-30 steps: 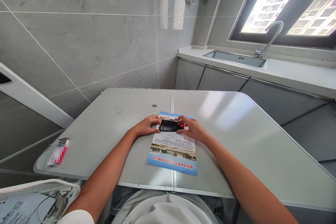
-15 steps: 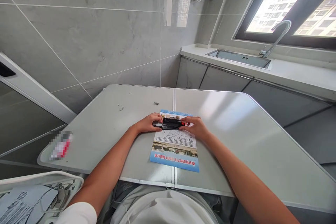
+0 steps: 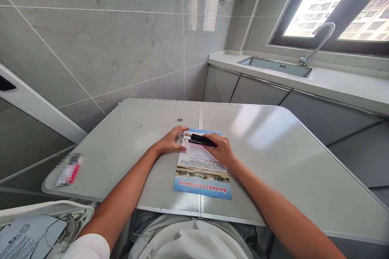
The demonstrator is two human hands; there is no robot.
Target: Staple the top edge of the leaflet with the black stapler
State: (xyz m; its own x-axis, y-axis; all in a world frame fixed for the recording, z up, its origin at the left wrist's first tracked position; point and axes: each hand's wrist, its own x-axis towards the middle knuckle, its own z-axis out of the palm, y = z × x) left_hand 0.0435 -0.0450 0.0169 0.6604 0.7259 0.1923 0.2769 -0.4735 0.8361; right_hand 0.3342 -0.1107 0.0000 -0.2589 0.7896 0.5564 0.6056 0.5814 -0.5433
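A printed leaflet (image 3: 202, 170) with a blue lower band lies flat across the seam of a grey folding table (image 3: 273, 149). My right hand (image 3: 219, 148) is closed on a black stapler (image 3: 201, 139), which sits angled over the leaflet's far left corner. My left hand (image 3: 171, 141) rests beside that corner with its fingers spread, pressing the paper's left edge and touching the stapler's nose.
A small strip of staples (image 3: 180, 119) lies on the table beyond my hands. A red and white item (image 3: 69, 170) sits at the table's left end. A white basket with papers (image 3: 36, 230) stands lower left. A counter with sink (image 3: 275, 66) and tap is at the right rear.
The stapler has turned from lying level across the leaflet to angled at its far left corner. My left hand's fingers have spread flatter.
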